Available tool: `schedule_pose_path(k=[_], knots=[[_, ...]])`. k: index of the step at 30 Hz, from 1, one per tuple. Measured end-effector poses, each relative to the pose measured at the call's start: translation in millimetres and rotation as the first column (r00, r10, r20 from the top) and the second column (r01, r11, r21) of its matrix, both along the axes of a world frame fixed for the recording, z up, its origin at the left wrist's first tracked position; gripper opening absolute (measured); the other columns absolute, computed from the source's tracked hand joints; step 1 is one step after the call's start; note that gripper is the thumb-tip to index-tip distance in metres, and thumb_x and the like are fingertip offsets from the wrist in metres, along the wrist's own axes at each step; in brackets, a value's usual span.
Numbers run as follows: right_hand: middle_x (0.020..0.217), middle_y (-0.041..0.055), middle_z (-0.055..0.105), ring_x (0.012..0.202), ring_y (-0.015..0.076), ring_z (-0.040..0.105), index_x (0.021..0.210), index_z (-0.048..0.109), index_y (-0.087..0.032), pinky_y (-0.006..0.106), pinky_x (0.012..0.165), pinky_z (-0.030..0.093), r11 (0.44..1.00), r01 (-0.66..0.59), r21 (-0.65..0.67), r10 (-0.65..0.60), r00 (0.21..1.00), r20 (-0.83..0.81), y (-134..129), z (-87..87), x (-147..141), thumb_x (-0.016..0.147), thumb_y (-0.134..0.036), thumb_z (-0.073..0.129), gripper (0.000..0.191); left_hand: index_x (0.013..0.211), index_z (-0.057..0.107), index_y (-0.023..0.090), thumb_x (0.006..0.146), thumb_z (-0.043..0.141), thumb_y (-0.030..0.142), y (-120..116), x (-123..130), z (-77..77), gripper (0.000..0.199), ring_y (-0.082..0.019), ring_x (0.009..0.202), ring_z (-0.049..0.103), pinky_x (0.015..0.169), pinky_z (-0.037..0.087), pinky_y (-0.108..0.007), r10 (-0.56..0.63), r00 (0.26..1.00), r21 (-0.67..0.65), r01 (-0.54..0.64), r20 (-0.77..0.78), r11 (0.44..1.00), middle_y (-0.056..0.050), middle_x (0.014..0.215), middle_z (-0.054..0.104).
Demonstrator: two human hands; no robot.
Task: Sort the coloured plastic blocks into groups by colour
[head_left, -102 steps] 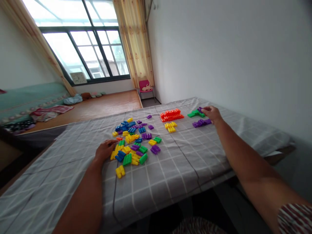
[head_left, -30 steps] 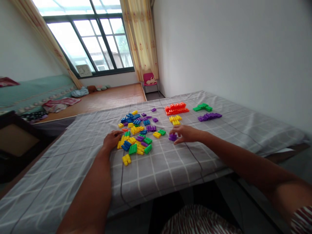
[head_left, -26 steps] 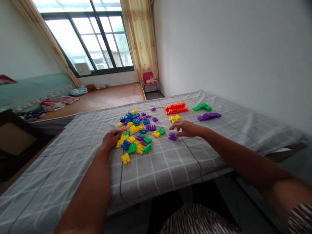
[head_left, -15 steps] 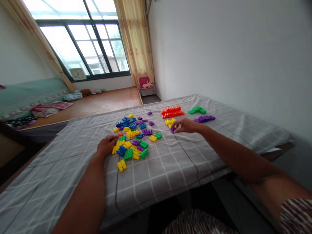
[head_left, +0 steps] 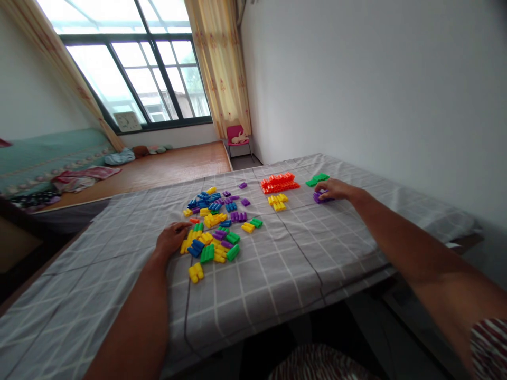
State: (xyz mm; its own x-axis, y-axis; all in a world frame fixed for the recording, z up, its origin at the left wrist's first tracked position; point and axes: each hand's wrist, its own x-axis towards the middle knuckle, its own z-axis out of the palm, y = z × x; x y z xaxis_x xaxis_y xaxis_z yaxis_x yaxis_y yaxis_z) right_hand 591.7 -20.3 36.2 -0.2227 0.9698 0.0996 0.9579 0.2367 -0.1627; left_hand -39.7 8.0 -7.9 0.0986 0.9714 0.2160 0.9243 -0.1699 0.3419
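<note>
My right hand (head_left: 335, 189) is at the purple blocks (head_left: 321, 197) on the right side of the table, its fingers closed on a purple building block and covering much of that group. Just behind it lie green blocks (head_left: 317, 179), partly hidden by the hand. My left hand (head_left: 173, 236) rests on the cloth at the left edge of a mixed pile, fingers stretched towards a small orange block (head_left: 194, 220) and yellow blocks (head_left: 184, 246). Nothing shows in its grasp. Yellow blocks (head_left: 278, 201) form a small group in front of the stacked orange-red blocks (head_left: 279, 182).
A grey checked cloth (head_left: 261, 295) covers the table. Blue blocks (head_left: 204, 199), purple ones (head_left: 238, 217) and a green block (head_left: 233, 252) lie loose in the middle. A white wall (head_left: 368, 79) runs along the right; a pink chair (head_left: 235, 132) stands beyond the table.
My right hand has moved right, from beside the yellow group to the purple group, carrying a purple block. My left hand has stayed at the pile.
</note>
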Motion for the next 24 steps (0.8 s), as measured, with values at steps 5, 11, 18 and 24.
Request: schedule_pose_path(k=[5,11,18,24], knots=[[0.094,0.0059,0.071,0.085,0.0216,0.063,0.098,0.072,-0.020,0.030,0.072,0.047,1.000,0.012,-0.024,-0.013,0.999,-0.042,-3,-3.6,2,0.070,-0.030,0.069,0.030,0.107,0.072,0.026,0.082,0.048,0.036,1,-1,-0.2,0.036,-0.020,0.098,0.065,0.082,0.049,-0.026,-0.008,1.000,0.002,0.008,-0.012,1.000,-0.002,0.114,0.069],[0.112,0.0080,0.068,0.097,0.0236,0.062,0.106,0.069,-0.020,0.034,0.086,0.046,0.996,-0.053,0.072,0.057,0.996,-0.065,-10,5.1,-5,0.069,-0.024,0.068,0.038,0.108,0.072,0.025,0.082,0.047,0.034,0,0,-1.2,0.037,-0.020,0.100,0.064,0.084,0.048,-0.027,0.013,1.000,0.016,-0.012,-0.013,1.000,-0.003,0.113,0.069],[0.104,0.0092,0.070,0.094,0.0233,0.063,0.106,0.069,-0.019,0.038,0.088,0.046,0.942,-0.309,0.130,0.322,0.942,-0.096,-31,-3.8,-94,0.080,-0.026,0.060,0.029,0.107,0.073,0.024,0.078,0.051,0.027,-5,9,8.2,0.036,-0.017,0.090,0.065,0.076,0.049,-0.023,0.108,0.993,-0.070,-0.104,0.055,0.992,-0.001,0.100,0.074],[0.094,0.0083,0.072,0.089,0.0209,0.065,0.098,0.071,-0.019,0.032,0.081,0.047,0.863,-0.503,0.050,0.505,0.857,-0.104,-42,-21.0,-164,0.079,-0.021,0.060,0.022,0.102,0.074,0.018,0.073,0.056,0.022,-8,5,25.9,0.035,-0.017,0.085,0.067,0.074,0.050,-0.023,0.053,0.994,-0.145,-0.038,0.098,0.989,-0.002,0.097,0.075]])
